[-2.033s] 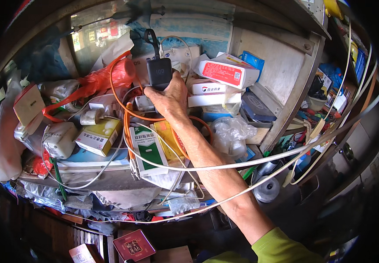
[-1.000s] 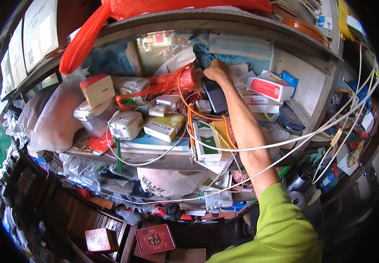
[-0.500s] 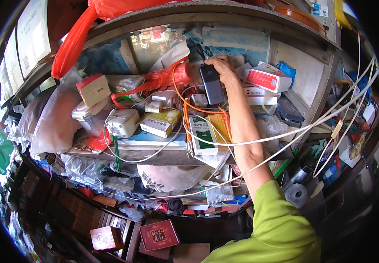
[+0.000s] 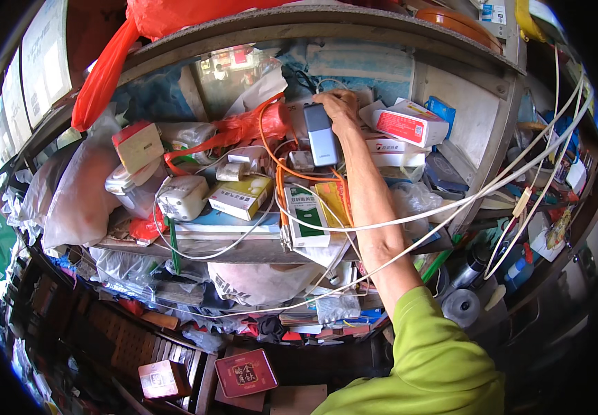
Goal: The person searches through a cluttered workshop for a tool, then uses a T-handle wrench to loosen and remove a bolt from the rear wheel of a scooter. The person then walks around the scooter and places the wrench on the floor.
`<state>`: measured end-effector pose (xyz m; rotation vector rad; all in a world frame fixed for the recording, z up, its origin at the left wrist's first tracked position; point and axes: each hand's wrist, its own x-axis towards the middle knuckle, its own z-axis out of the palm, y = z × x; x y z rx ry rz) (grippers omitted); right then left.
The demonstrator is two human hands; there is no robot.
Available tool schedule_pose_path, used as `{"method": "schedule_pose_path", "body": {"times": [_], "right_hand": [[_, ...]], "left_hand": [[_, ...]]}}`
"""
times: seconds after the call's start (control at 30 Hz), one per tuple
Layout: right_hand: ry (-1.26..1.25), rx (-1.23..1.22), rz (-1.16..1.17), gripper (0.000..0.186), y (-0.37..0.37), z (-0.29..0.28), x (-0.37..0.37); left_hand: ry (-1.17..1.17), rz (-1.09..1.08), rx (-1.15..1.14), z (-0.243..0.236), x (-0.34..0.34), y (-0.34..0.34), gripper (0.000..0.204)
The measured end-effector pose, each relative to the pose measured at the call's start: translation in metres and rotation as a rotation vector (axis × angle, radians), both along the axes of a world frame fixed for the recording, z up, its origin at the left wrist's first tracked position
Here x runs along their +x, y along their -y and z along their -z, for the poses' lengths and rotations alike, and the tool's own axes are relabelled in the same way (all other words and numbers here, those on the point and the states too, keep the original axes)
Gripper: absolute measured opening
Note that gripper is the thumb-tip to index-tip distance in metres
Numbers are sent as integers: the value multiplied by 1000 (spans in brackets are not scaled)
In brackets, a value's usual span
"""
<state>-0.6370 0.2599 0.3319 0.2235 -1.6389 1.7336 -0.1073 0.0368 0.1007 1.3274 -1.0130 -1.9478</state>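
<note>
My right hand (image 4: 340,107) reaches to the back of the cluttered shelf, its fingers closed around the top end of a dark grey-blue power bank (image 4: 321,142). The power bank stands upright, its glossy upper part facing out. A black cable (image 4: 305,81) loops just behind its top, and whether it is plugged in is hidden by my fingers. Left of the power bank lie a white charger block (image 4: 302,161) and a red plastic bag (image 4: 250,126). An orange cable (image 4: 263,131) hangs beside them. My left hand is out of sight.
White cables (image 4: 444,207) stretch across my forearm. Red-and-white boxes (image 4: 410,124) sit right of my hand. A yellow box (image 4: 242,196), a green-and-white box (image 4: 307,216) and a white appliance (image 4: 183,196) crowd the shelf front. Below are red tins (image 4: 247,373).
The lit digits on the power bank no longer show, and its front has turned lighter with the light. My right hand keeps its place at the top end. The whole view has shifted slightly.
</note>
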Motion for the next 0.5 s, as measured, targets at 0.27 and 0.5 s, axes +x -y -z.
{"method": "schedule_pose_path", "body": {"times": [0.27, 0.5], "right_hand": [[-67, 226, 41, 19, -1, 5, 30], [-142, 190, -81, 19, -3, 13, 30]], "left_hand": [[-494, 488, -519, -154, -165, -13, 20], [-570, 611, -821, -202, -386, -106, 29]]}}
